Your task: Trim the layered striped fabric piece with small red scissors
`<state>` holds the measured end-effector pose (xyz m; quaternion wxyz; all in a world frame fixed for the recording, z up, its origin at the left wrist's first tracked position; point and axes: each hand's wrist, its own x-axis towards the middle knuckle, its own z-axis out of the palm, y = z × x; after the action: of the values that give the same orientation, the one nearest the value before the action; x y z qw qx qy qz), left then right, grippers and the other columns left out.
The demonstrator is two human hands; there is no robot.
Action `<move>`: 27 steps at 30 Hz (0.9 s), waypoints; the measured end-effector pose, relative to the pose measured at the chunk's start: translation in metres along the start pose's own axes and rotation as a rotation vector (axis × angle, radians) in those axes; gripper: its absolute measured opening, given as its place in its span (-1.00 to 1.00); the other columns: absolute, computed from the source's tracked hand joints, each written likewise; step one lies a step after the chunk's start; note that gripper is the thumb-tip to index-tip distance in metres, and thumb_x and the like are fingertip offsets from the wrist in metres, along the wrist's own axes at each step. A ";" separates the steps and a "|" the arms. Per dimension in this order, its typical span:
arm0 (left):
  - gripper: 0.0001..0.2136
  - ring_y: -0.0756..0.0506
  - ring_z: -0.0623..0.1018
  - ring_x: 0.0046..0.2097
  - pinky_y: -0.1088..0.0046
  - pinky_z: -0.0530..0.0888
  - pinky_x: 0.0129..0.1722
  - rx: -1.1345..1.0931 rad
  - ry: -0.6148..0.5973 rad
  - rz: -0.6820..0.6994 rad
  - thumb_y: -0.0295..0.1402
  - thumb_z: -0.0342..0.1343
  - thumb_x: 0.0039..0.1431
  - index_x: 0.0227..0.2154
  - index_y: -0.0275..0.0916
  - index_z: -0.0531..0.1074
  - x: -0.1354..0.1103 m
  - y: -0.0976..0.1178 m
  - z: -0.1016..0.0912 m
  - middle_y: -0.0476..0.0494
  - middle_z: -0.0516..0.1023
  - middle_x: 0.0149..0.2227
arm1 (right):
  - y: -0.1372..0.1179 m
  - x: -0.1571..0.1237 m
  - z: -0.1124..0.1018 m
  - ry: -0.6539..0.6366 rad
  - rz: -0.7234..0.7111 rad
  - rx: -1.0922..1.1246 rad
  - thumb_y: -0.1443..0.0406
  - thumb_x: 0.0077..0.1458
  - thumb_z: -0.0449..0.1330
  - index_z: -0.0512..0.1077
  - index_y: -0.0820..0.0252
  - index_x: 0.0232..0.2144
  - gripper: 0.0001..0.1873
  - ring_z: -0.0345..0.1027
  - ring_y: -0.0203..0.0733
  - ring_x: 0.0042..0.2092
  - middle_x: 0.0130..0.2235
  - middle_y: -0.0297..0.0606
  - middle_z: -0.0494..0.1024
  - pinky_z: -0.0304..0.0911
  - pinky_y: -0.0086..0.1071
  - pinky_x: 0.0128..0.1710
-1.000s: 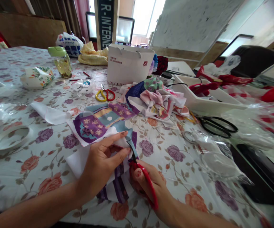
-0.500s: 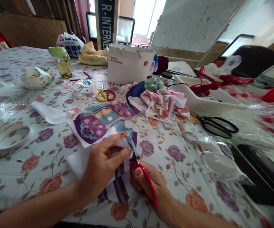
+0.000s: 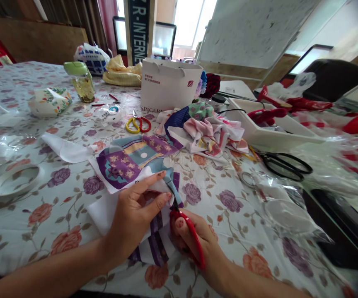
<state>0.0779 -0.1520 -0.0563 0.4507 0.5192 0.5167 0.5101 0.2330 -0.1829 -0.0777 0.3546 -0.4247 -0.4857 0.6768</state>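
My left hand (image 3: 132, 217) pinches a folded edge of patterned purple and teal fabric (image 3: 129, 159) that lies on the floral tablecloth (image 3: 51, 207). My right hand (image 3: 197, 244) grips red-handled scissors (image 3: 188, 234), whose blades reach into the fabric edge just beyond my left fingertips. The two hands nearly touch at the near edge of the table.
A heap of coloured fabric scraps (image 3: 210, 130), a white paper bag (image 3: 168, 85), small yellow and red scissors (image 3: 137, 124), black scissors (image 3: 286, 165), a white tray (image 3: 266, 132), a tape roll (image 3: 14, 180), a green-lidded jar (image 3: 81, 80) and clear plastic bags (image 3: 287, 207) lie around.
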 end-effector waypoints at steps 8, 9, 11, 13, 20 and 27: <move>-0.65 -0.04 0.64 -0.35 0.51 0.60 -0.29 0.009 0.012 0.027 -0.42 0.30 0.03 -0.07 -0.14 0.57 0.000 0.002 0.000 0.01 0.69 -0.28 | 0.000 0.000 0.001 0.003 0.025 0.025 -0.18 0.13 0.11 0.09 0.12 -0.53 -0.43 -0.17 -0.39 -0.56 -0.58 -0.53 0.00 -0.20 -0.45 -0.61; -0.65 -0.04 0.64 -0.36 0.50 0.60 -0.29 0.009 0.014 0.030 -0.42 0.30 0.03 -0.07 -0.13 0.57 0.000 0.003 0.000 0.01 0.69 -0.30 | -0.001 0.000 0.001 0.001 0.028 0.026 -0.19 0.13 0.11 0.08 0.11 -0.52 -0.43 -0.18 -0.39 -0.56 -0.58 -0.53 -0.01 -0.20 -0.45 -0.61; -0.66 -0.05 0.64 -0.37 0.48 0.60 -0.30 0.006 0.017 0.036 -0.43 0.30 0.03 -0.08 -0.12 0.58 -0.001 0.003 0.000 0.01 0.69 -0.32 | -0.003 0.001 0.001 -0.011 0.021 0.022 -0.20 0.11 0.11 0.07 0.11 -0.52 -0.42 -0.17 -0.39 -0.56 -0.57 -0.53 0.00 -0.20 -0.45 -0.61; -0.65 -0.06 0.64 -0.37 0.47 0.60 -0.30 0.002 0.016 0.039 -0.43 0.30 0.03 -0.07 -0.12 0.58 -0.001 0.002 0.000 0.00 0.69 -0.32 | -0.004 0.001 0.000 -0.026 0.011 0.017 -0.23 0.08 0.11 0.07 0.11 -0.52 -0.41 -0.15 -0.39 -0.56 -0.57 -0.52 0.01 -0.18 -0.44 -0.61; -0.62 -0.06 0.63 -0.37 0.48 0.59 -0.30 -0.021 -0.019 -0.002 -0.40 0.30 0.01 -0.04 -0.19 0.57 0.001 0.000 -0.001 -0.05 0.69 -0.32 | -0.003 0.003 -0.003 -0.055 0.007 0.018 -0.21 0.09 0.12 0.11 0.12 -0.52 -0.42 -0.11 -0.38 -0.56 -0.57 -0.51 0.06 -0.15 -0.43 -0.61; -0.59 -0.04 0.63 -0.36 0.52 0.59 -0.29 -0.037 -0.079 -0.023 -0.42 0.31 0.00 -0.02 -0.21 0.55 0.003 0.005 -0.003 -0.03 0.69 -0.34 | -0.006 0.005 -0.002 -0.041 0.029 0.040 -0.21 0.06 0.16 0.11 0.12 -0.54 -0.41 -0.14 -0.39 -0.57 -0.59 -0.52 0.05 -0.17 -0.43 -0.62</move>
<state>0.0754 -0.1499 -0.0511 0.4860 0.5247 0.4950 0.4935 0.2332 -0.1759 -0.0732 0.3431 -0.4107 -0.4730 0.6999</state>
